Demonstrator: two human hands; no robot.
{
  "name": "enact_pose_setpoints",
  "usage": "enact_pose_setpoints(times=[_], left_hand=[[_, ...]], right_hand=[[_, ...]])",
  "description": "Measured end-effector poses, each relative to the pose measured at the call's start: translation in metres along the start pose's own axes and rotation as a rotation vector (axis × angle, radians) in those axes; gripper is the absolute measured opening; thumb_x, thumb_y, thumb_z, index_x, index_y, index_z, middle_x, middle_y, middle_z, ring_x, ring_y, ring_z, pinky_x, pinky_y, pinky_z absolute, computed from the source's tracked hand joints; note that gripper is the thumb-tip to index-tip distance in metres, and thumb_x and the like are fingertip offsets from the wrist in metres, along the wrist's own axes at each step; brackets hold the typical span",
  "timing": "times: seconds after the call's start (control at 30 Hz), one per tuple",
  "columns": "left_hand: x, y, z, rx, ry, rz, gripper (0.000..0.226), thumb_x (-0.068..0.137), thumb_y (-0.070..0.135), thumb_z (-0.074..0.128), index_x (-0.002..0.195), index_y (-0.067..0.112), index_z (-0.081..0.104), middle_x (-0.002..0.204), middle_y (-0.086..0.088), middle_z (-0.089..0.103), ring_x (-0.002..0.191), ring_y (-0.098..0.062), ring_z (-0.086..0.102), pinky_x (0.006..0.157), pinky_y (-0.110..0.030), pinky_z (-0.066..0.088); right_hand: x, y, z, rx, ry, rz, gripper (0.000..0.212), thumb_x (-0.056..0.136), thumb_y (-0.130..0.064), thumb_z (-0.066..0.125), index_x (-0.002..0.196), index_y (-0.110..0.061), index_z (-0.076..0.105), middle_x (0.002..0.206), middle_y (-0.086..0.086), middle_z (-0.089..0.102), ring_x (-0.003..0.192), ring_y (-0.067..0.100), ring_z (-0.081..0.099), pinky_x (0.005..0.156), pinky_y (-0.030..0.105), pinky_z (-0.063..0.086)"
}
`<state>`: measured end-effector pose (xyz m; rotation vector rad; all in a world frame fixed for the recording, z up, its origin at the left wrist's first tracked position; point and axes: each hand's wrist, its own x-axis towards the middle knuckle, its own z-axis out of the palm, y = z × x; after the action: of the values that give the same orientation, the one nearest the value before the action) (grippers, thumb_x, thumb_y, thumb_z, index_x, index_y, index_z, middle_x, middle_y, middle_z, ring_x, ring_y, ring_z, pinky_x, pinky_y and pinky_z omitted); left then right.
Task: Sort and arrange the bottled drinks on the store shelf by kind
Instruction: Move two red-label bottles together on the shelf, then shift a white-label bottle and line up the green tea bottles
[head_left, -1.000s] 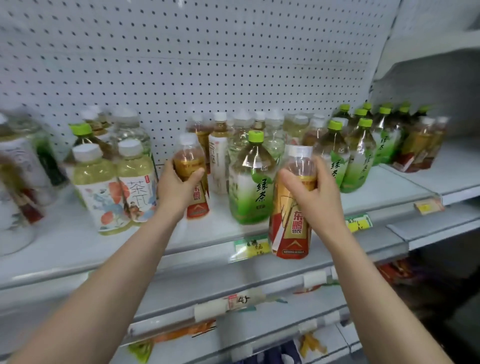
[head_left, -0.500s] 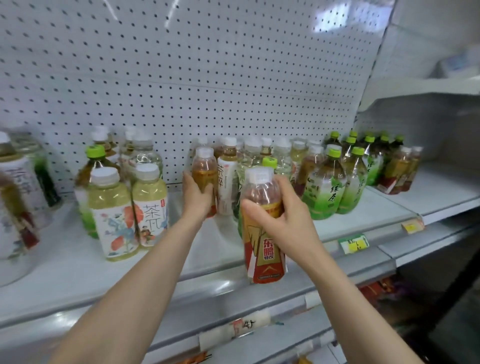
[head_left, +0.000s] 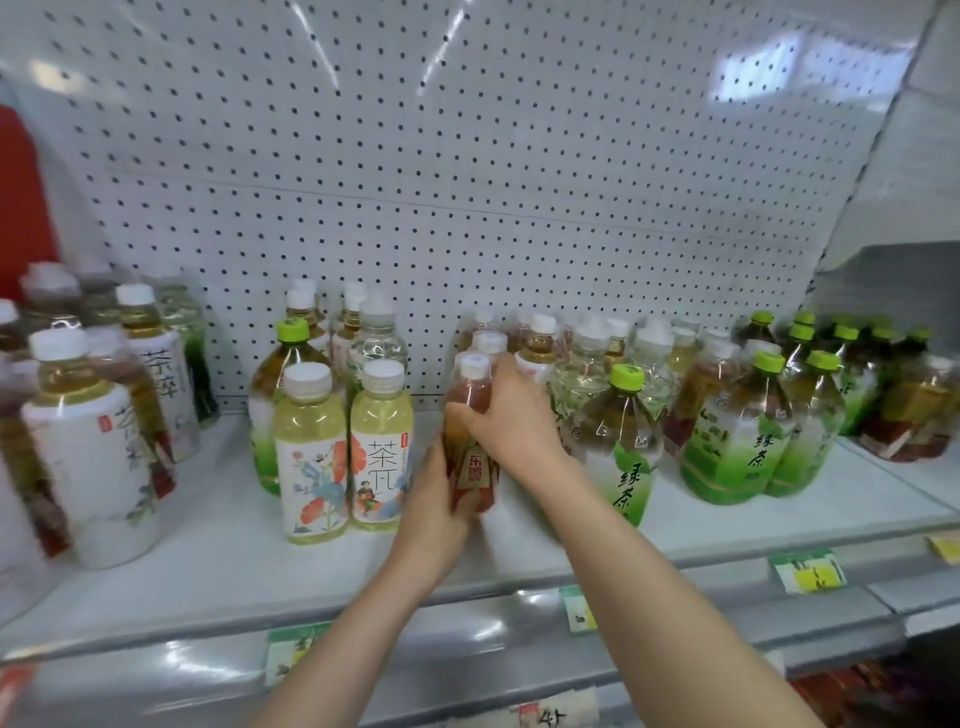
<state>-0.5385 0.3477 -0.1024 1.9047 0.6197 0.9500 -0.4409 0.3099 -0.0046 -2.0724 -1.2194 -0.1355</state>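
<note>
A tea bottle with a red-and-gold label and white cap (head_left: 470, 402) stands on the white shelf (head_left: 218, 566) in the middle of the row. My right hand (head_left: 511, 422) grips its upper body from the right. Its lower part is wrapped from the left by my left hand (head_left: 434, 501). Directly behind it are two more white caps of what looks like the same kind (head_left: 488, 340). Two pale flower-labelled tea bottles (head_left: 311, 457) stand just to its left. A green-capped green tea bottle (head_left: 626, 447) stands just to its right.
White-labelled bottles (head_left: 88, 447) crowd the left end, more green tea bottles (head_left: 737, 447) and brown ones (head_left: 914, 415) the right. A pegboard wall (head_left: 467, 182) backs the shelf. Price tags (head_left: 805, 569) hang on the front edge.
My right hand has carried the red-and-gold bottle from in front of the shelf edge onto the shelf, in front of the one my left hand held. The camera has moved closer.
</note>
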Motion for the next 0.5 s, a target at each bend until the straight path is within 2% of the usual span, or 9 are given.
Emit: enact_pose_setpoints(times=[0.03, 0.13, 0.23, 0.33, 0.4, 0.5], left_hand=[[0.005, -0.001, 0.002, 0.045, 0.005, -0.006, 0.072, 0.085, 0.014, 0.066, 0.147, 0.022, 0.03, 0.135, 0.002, 0.053, 0.126, -0.015, 0.051, 0.106, -0.036, 0.043], [0.018, -0.004, 0.009, 0.141, 0.057, -0.068, 0.08, 0.082, 0.015, 0.072, 0.149, 0.018, 0.028, 0.135, -0.003, 0.055, 0.122, -0.019, 0.054, 0.102, -0.039, 0.047], [0.027, -0.008, 0.013, 0.222, 0.097, -0.08, 0.08, 0.084, 0.021, 0.072, 0.15, 0.019, 0.027, 0.139, -0.003, 0.054, 0.127, -0.022, 0.053, 0.104, -0.043, 0.046], [0.031, -0.01, 0.014, 0.278, 0.101, -0.078, 0.08, 0.082, 0.022, 0.074, 0.149, 0.02, 0.03, 0.138, -0.003, 0.054, 0.126, -0.022, 0.053, 0.104, -0.04, 0.045], [0.033, -0.013, 0.014, 0.28, 0.092, -0.076, 0.081, 0.083, 0.022, 0.074, 0.15, 0.022, 0.028, 0.138, -0.002, 0.053, 0.126, -0.02, 0.052, 0.103, -0.038, 0.044], [0.037, -0.018, 0.016, 0.29, 0.099, -0.061, 0.083, 0.085, 0.022, 0.071, 0.153, 0.022, 0.023, 0.14, -0.003, 0.05, 0.127, -0.02, 0.05, 0.103, -0.035, 0.042]], right_hand=[[0.006, -0.002, -0.004, -0.053, -0.04, 0.003, 0.054, 0.079, -0.044, 0.072, 0.117, -0.012, 0.049, 0.107, 0.005, 0.065, 0.098, 0.027, 0.063, 0.082, 0.041, 0.053], [0.032, -0.013, -0.034, -0.164, -0.167, -0.013, 0.046, 0.091, -0.045, 0.06, 0.122, -0.011, 0.055, 0.109, 0.008, 0.066, 0.091, 0.023, 0.061, 0.077, 0.033, 0.051], [0.071, -0.022, -0.067, -0.252, -0.204, -0.112, 0.041, 0.1, -0.028, 0.05, 0.138, -0.014, 0.052, 0.128, 0.01, 0.062, 0.107, 0.025, 0.061, 0.086, 0.032, 0.048], [0.106, -0.023, -0.068, -0.449, -0.399, -0.184, 0.046, 0.095, -0.024, 0.059, 0.14, -0.021, 0.053, 0.133, 0.007, 0.059, 0.111, 0.025, 0.06, 0.087, 0.03, 0.049], [0.123, -0.022, -0.06, -0.509, -0.522, -0.198, 0.045, 0.09, -0.024, 0.067, 0.134, -0.023, 0.059, 0.131, 0.005, 0.06, 0.102, 0.022, 0.062, 0.089, 0.035, 0.053], [0.146, -0.025, -0.056, -0.573, -0.581, -0.244, 0.039, 0.084, -0.024, 0.075, 0.122, -0.024, 0.067, 0.122, 0.002, 0.063, 0.091, 0.018, 0.061, 0.088, 0.037, 0.055]])
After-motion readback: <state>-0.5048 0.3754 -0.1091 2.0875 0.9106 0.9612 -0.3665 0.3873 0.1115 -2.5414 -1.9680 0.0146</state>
